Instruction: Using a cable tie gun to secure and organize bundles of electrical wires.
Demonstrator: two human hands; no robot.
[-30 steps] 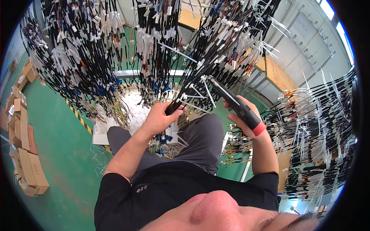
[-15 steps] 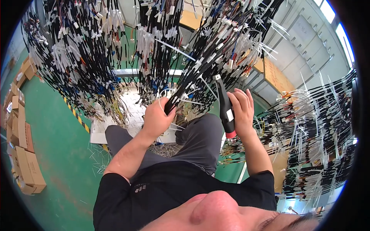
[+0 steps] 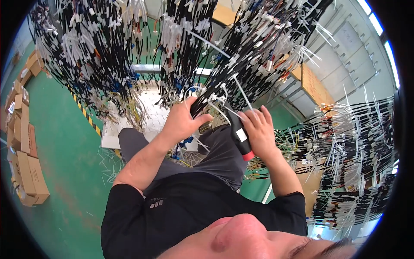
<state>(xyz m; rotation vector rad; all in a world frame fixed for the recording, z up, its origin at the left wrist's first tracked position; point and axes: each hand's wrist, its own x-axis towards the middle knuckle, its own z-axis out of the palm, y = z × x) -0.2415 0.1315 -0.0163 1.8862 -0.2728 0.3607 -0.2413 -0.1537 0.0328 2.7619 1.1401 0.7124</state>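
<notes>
A bundle of black wires (image 3: 211, 93) with white connectors slants down to my left hand (image 3: 181, 123). It lies in the crook of that hand; the thumb stands off to the right and the other fingers are mostly hidden. White cable ties (image 3: 221, 111) loop round the bundle, their tails sticking out. My right hand (image 3: 260, 133) is closed on a black handheld tool (image 3: 238, 129) with a white patch and a red end, which looks like a cable tie gun. Its nose is among the ties beside the bundle, the tip hidden.
Thick curtains of hanging wire harnesses (image 3: 82, 52) fill the space ahead, with another rack of harnesses (image 3: 349, 146) to the right. A white tray (image 3: 111, 141) stands before my knees. Cardboard boxes (image 3: 32, 177) line the left; cut tie ends (image 3: 113, 166) litter the green floor.
My right hand has brought the tool left and down, its nose now by the ties at the bundle. My left thumb has lifted away from the wires.
</notes>
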